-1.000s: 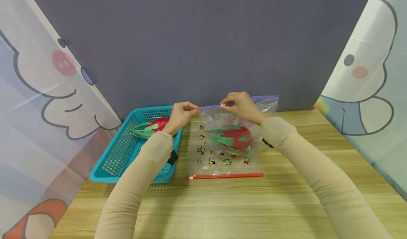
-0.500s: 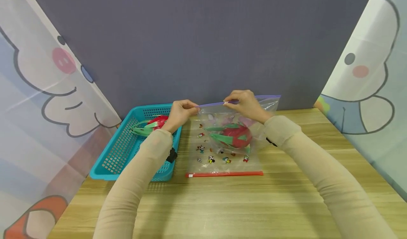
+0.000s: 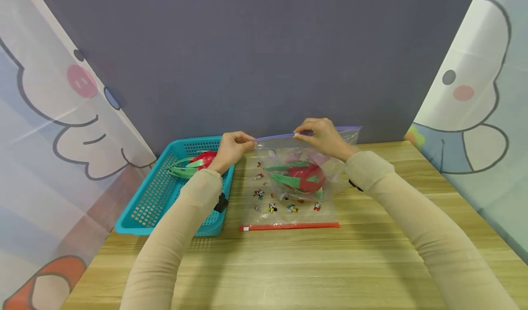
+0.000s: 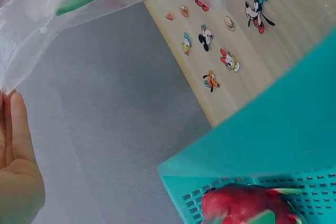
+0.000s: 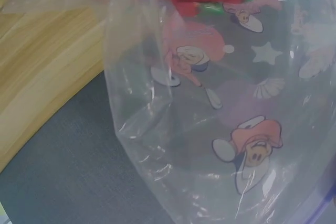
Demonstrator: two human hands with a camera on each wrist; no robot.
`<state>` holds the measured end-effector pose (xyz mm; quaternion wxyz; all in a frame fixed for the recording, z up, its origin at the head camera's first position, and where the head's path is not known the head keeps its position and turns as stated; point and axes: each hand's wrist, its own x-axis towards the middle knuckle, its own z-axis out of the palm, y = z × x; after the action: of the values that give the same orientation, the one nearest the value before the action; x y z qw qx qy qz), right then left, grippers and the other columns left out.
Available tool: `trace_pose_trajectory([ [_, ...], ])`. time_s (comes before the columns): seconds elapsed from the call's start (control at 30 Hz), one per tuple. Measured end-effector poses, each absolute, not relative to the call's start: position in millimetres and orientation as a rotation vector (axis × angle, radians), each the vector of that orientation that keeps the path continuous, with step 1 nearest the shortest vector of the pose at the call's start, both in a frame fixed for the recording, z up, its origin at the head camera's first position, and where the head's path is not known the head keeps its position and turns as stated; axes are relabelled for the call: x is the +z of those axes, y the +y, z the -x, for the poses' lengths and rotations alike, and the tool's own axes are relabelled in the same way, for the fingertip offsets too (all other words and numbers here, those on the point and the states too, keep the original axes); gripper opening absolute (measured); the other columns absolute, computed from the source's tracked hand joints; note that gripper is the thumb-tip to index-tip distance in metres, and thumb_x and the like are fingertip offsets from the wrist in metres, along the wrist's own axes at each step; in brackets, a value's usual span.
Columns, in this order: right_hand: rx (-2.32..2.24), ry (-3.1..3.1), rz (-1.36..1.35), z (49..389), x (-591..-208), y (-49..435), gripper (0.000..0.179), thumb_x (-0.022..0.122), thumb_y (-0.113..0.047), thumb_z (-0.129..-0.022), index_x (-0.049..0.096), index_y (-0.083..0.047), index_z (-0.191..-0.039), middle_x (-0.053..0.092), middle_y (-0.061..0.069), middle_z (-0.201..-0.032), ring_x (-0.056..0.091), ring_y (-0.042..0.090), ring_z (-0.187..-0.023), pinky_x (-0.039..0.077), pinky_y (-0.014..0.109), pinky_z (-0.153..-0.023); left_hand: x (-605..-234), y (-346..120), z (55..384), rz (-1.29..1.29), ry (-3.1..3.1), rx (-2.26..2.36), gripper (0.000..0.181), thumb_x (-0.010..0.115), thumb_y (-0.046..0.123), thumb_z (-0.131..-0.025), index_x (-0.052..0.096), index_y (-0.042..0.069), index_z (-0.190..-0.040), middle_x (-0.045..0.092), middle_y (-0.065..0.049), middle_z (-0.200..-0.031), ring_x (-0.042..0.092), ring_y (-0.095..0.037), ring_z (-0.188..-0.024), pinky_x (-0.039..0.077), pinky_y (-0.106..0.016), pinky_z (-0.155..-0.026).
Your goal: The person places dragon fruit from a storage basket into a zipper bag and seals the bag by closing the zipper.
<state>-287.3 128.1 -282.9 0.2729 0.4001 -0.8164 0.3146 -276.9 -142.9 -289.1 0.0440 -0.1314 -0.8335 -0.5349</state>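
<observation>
A clear zip bag (image 3: 270, 146) with a purple closure hangs upright between my two hands. Inside it lies a red dragon fruit (image 3: 310, 177) with green leafy tips. My left hand (image 3: 232, 151) pinches the bag's top left corner. My right hand (image 3: 323, 138) pinches the small white slider on the purple zip, right of the bag's middle. In the left wrist view, the fingers (image 4: 20, 129) meet the bag's gathered corner. Pink cartoon prints cover the bag's film in the right wrist view, where the right hand is almost out of frame.
A second clear bag (image 3: 284, 216) with cartoon prints and a red zip lies flat on the wooden table (image 3: 309, 264). At left stands a turquoise basket (image 3: 138, 231) with another dragon fruit (image 3: 202, 160) in it. A grey panel (image 3: 264, 58) rises behind the table.
My right hand has slid a little to the right along the purple zip with the slider. My left hand keeps its pinch at the corner, nearly in the same place.
</observation>
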Motion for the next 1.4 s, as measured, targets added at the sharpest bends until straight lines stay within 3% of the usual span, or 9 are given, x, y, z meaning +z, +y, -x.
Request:
trace_pose_trajectory([
  [0.37, 0.82, -2.241, -1.034, 286, -284, 136, 0.012, 0.07, -0.012, -0.079, 0.073, -0.003, -0.087, 0.067, 0.004, -0.078, 0.055, 0.012, -0.061, 0.039, 0.018, -0.054, -290, -144, 277, 0.395, -2.557, -1.631, 0.014, 0.066, 0.016, -0.085, 0.07, 0.005, -0.093, 0.069, -0.01, -0.093, 0.065, -0.03, -0.092, 0.053, -0.035, -0.082],
  [0.57, 0.806, -2.226, -1.038, 285, -280, 137, 0.012, 0.071, -0.013, -0.08, 0.073, -0.003, -0.086, 0.067, 0.004, -0.077, 0.052, 0.01, -0.059, 0.037, 0.019, -0.052, -287, -146, 279, 0.415, -2.536, -1.628, 0.013, 0.066, 0.015, -0.085, 0.069, 0.005, -0.093, 0.069, -0.01, -0.094, 0.066, -0.022, -0.09, 0.052, -0.035, -0.083],
  [1.17, 0.766, -2.21, -1.031, 288, -282, 149, 0.01, 0.071, -0.01, -0.079, 0.072, -0.003, -0.086, 0.067, 0.005, -0.077, 0.056, 0.012, -0.059, 0.044, 0.023, -0.053, -289, -150, 283, 0.419, -2.542, -1.618, 0.015, 0.067, 0.016, -0.084, 0.069, 0.005, -0.095, 0.069, -0.01, -0.094, 0.066, -0.025, -0.092, 0.051, -0.041, -0.085],
  [1.4, 0.741, -2.224, -1.019, 291, -280, 154, 0.01, 0.071, -0.011, -0.079, 0.073, -0.005, -0.087, 0.067, 0.003, -0.077, 0.055, 0.01, -0.059, 0.042, 0.023, -0.051, -288, -150, 285, 0.423, -2.551, -1.602, 0.017, 0.067, 0.019, -0.084, 0.069, 0.005, -0.095, 0.068, -0.013, -0.097, 0.066, -0.024, -0.091, 0.053, -0.034, -0.081],
])
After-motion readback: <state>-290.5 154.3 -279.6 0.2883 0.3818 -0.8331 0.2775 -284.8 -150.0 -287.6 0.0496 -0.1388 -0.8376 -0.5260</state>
